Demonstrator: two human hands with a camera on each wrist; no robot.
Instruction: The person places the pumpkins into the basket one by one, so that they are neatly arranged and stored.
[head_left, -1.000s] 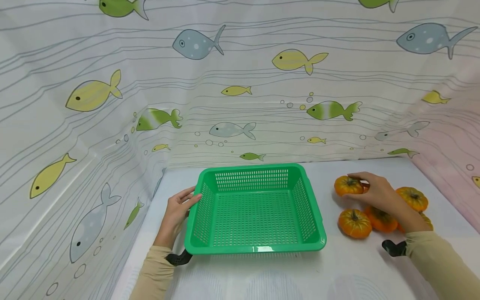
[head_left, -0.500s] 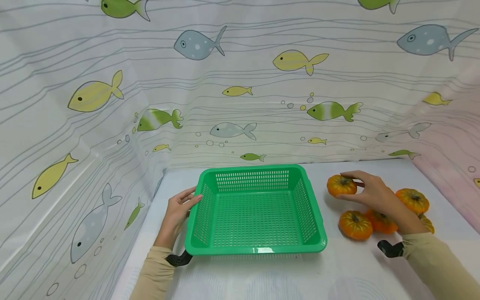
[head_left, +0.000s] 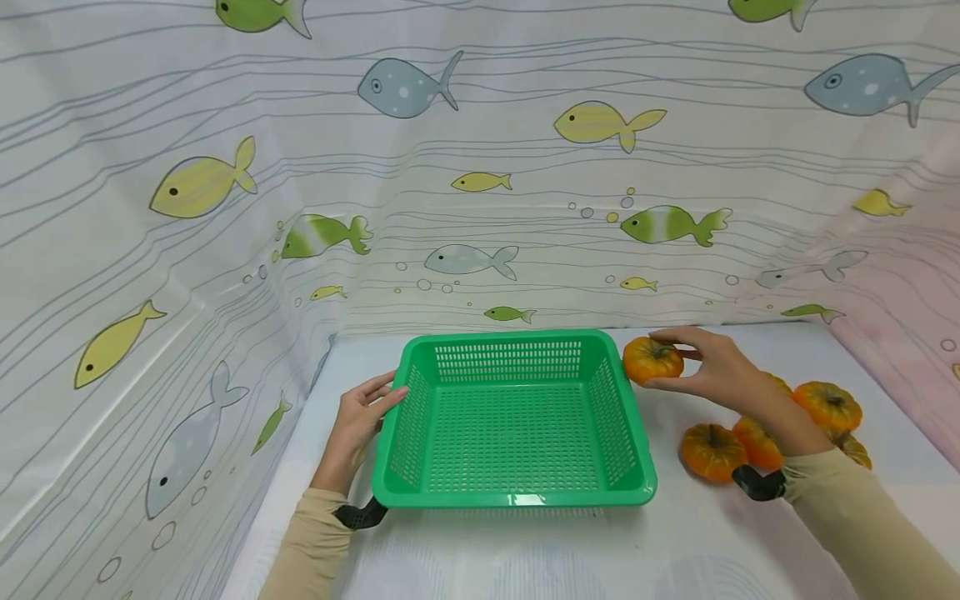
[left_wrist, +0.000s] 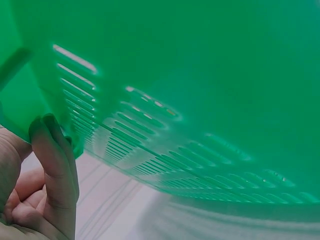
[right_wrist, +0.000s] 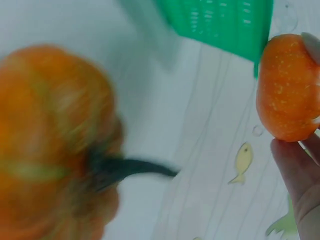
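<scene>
At the bottom of the frame, nearest you, the tabletop [head_left: 660,554] carries the full layout. Your left hand [head_left: 358,417], left of centre, grips the left rim of the green basket [head_left: 517,500], thumb over the edge. The basket stands at the centre of the frame in the same position as a second ago; treat it as the steadied, fixed side of the work.

At lower right, a front pumpkin [head_left: 712,452] lies beside others of its group, some partly hidden by your right forearm. These hold their places.

Farther up, right of centre, your right hand [head_left: 708,367] pinches the held pumpkin [head_left: 652,360] between thumb and fingers. This is the changed item: a second ago it is above the group; now it is farther left, at the outside of the basket's upper right rim. Contact with the rim cannot be confirmed. Judge the pick as complete and the carry as well advanced, with the pumpkin outside the basket. Your hands are well apart, on opposite sides of it.

Farthest, the fish-print backdrop [head_left: 525,292] fills the upper frame.
</scene>
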